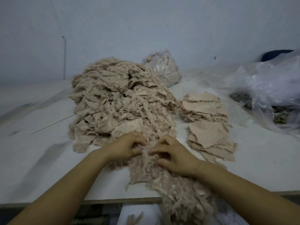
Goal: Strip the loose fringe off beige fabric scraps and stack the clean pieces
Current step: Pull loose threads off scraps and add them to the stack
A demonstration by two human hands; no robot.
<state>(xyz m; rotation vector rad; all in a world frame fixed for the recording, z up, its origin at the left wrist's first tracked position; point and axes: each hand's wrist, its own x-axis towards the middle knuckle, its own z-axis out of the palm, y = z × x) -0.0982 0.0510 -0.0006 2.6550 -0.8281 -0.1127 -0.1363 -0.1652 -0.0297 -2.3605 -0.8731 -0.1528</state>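
Observation:
A big heap of fringed beige scraps [116, 101] fills the middle of the white table [40, 159]. In front of it lies one fluffy scrap [146, 171], and both hands rest on its far end. My left hand [128, 147] pinches its fringe with curled fingers. My right hand [173, 155] grips the same scrap just to the right, fingertips nearly touching the left hand's. Two low stacks of flat, stripped pieces [209, 137] lie to the right of the heap. Loose pulled fringe [186, 200] spills over the table's front edge under my right forearm.
A tied clear bag of beige fluff [162, 67] stands behind the heap. Crumpled clear plastic bags with dark material [272, 98] lie at the far right. A thin stick [52, 124] lies left of the heap. A wall rises close behind the table.

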